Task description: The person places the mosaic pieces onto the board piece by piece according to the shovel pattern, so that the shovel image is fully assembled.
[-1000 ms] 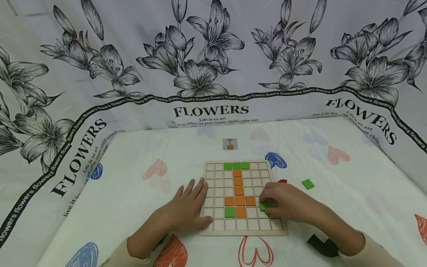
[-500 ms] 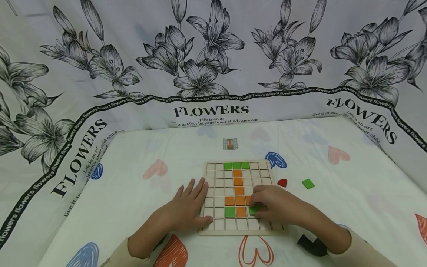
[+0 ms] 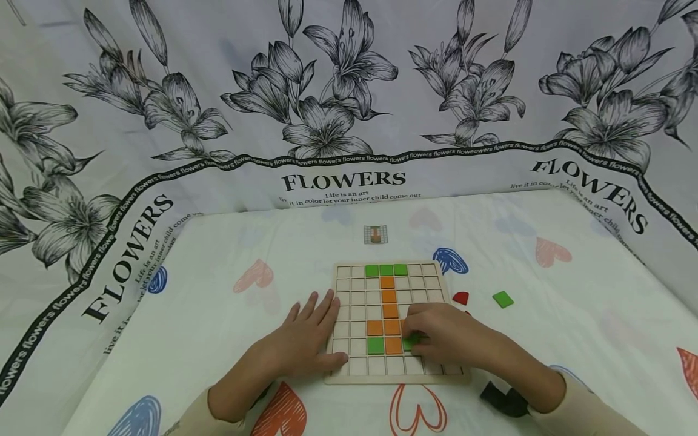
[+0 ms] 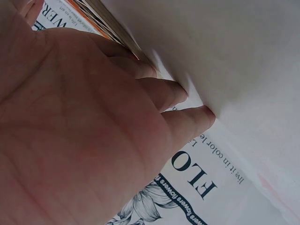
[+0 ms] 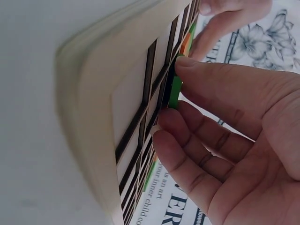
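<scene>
A square wooden grid board (image 3: 397, 380) lies on the cloth, with a column of orange tiles (image 3: 391, 327) up its middle. My right hand (image 3: 450, 332) pinches a green square tile (image 5: 175, 89) by its edges, thumb on one side and fingers on the other. This tile sits at the cell right of the lowest orange tile, partly hidden by the fingers; whether it lies flat in the cell I cannot tell. Fingers spread, my left hand (image 3: 305, 342) rests along the board's left edge. Another green tile (image 3: 375, 346) fills the cell left of the lowest orange one.
Beyond the board lies a small picture card (image 3: 375, 235). To the right are a loose green tile (image 3: 503, 299) and a red piece (image 3: 460, 298), with another red bit partly behind the right hand. A black strap (image 3: 504, 401) lies by the right forearm. Flowered cloth hangs behind.
My right hand has carried the green tile leftward over the board to the cell beside the lowest orange tile. The red piece has come into fuller view. The left hand stays put.
</scene>
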A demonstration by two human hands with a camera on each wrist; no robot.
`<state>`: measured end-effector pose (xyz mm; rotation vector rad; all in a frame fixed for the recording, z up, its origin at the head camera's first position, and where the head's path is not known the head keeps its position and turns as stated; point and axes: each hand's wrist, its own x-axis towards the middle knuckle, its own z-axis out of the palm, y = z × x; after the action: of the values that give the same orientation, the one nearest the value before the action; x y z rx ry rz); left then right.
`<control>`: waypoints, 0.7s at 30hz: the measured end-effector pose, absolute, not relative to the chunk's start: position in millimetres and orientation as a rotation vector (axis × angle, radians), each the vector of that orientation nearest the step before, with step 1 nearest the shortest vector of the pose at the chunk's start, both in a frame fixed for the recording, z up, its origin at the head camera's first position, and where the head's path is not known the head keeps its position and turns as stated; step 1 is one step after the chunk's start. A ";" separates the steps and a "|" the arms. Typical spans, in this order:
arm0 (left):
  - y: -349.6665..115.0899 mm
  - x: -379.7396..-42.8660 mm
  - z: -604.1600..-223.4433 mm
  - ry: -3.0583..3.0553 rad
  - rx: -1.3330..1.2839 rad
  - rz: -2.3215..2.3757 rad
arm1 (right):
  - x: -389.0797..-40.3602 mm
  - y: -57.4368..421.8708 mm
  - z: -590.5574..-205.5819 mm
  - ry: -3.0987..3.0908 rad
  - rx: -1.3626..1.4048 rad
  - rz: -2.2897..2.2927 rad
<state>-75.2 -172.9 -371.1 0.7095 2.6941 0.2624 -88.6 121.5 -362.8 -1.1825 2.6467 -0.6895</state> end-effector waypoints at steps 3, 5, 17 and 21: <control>-173.4 -75.3 -371.7 2.695 0.707 0.265 | -88.9 120.9 -362.7 2.643 -1.196 -0.694; -173.5 -75.2 -371.9 2.695 0.709 0.268 | -88.9 120.8 -362.8 2.642 -1.199 -0.698; -172.4 -75.3 -371.2 2.700 0.704 0.250 | -87.0 125.0 -367.5 2.652 -1.210 -0.722; -172.2 -74.6 -370.7 2.700 0.706 0.262 | -87.6 129.1 -368.8 2.632 -1.238 -0.722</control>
<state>-74.6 -172.2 -370.7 0.7056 2.6997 0.2624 -87.6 129.1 -368.8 -1.2376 2.6324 -0.7218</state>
